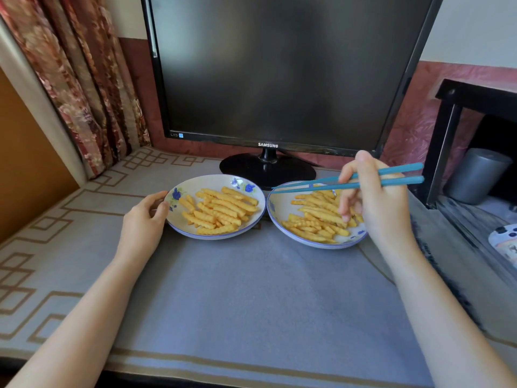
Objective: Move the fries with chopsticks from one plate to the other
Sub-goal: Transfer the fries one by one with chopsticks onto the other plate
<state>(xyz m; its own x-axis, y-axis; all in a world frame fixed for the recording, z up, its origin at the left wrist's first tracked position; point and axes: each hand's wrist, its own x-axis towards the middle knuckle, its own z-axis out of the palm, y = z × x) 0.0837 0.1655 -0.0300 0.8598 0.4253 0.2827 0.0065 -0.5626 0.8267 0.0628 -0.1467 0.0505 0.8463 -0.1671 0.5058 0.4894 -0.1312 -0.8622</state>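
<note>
left hand [144, 219] is gripping the left plate [195, 186] rim, right hand [377, 203] is pinching empty teal chopsticks [402, 181] over the right plate [277, 211]; crinkle-cut fries [221, 211] are sitting in both, seemingly midway.

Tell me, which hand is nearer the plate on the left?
Left. The left hand grips the left plate at its rim; the right hand holds chopsticks above the right plate.

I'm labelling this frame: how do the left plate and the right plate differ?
The left hand grips the left plate by its rim; nothing holds the right plate. The right hand and its teal chopsticks hang over the right plate and hide part of it; the left plate shows almost fully. Both are white, blue-rimmed, flowered, and hold crinkle-cut fries.
</note>
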